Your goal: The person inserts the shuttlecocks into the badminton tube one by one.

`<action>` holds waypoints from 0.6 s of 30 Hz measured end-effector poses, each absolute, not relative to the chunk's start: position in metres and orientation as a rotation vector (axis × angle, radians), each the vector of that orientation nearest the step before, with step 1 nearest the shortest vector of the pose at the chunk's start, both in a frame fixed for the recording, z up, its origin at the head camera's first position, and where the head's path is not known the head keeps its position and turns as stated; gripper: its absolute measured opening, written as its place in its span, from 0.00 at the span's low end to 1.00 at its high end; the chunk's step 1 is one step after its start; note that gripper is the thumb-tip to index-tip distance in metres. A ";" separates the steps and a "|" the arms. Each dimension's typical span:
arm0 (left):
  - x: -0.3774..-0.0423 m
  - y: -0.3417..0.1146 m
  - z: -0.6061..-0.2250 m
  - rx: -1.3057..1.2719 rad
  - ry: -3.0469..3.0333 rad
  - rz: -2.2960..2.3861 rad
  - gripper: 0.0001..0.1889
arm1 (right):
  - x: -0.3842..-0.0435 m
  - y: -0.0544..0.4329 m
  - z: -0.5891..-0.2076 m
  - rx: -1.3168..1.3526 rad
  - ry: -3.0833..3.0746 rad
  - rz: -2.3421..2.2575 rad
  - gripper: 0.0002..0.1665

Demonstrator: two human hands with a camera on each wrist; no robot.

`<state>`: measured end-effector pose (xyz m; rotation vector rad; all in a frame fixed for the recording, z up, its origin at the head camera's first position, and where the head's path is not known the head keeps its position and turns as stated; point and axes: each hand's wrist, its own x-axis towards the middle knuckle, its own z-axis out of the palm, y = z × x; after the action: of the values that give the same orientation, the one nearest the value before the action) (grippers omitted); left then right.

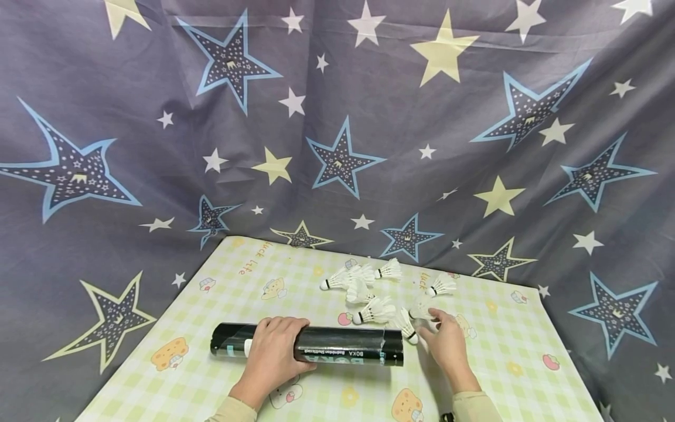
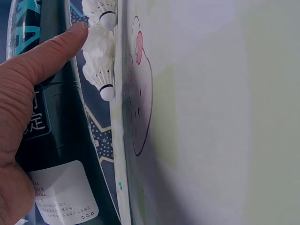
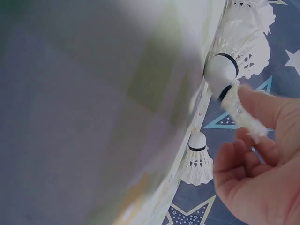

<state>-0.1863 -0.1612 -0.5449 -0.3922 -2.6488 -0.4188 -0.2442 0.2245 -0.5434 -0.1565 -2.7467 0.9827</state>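
My left hand (image 1: pixel 279 349) grips a black shuttlecock tube (image 1: pixel 348 344) around its middle, the tube lying sideways across the front of the table. In the left wrist view the thumb (image 2: pixel 51 54) stretches along the tube near a white label (image 2: pixel 65 192). Beyond the tube's right end my right hand (image 1: pixel 447 343) pinches a white feather shuttlecock (image 1: pixel 422 308) by its skirt; in the right wrist view the thumb and fingers are on the feathers (image 3: pixel 243 115). Right by the tube's end, another shuttlecock (image 1: pixel 406 325) lies with its cork toward me.
Several more shuttlecocks (image 1: pixel 374 310) lie in a loose group behind the tube, with one (image 1: pixel 442 285) apart at the right. A light green checked cloth with cartoon prints (image 1: pixel 184 387) covers the table. Behind hangs a dark grey star-patterned curtain (image 1: pixel 369 88).
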 end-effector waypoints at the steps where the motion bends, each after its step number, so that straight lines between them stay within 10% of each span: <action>1: -0.186 -0.161 -0.545 -0.392 -2.648 -0.417 0.48 | -0.244 0.224 -0.543 -0.165 -2.720 0.980 0.26; 7: -0.187 -0.161 -0.546 -0.392 -2.646 -0.426 0.48 | -0.241 0.225 -0.540 -0.269 -2.626 1.040 0.09; 18: -0.187 -0.160 -0.543 -0.378 -2.659 -0.418 0.48 | -0.224 0.239 -0.524 -0.532 -2.192 2.148 0.16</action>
<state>-0.1873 -0.1605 -0.5434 -0.3779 -2.6585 -0.4181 -0.2244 0.2390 -0.5243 -0.5315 -2.1924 2.1484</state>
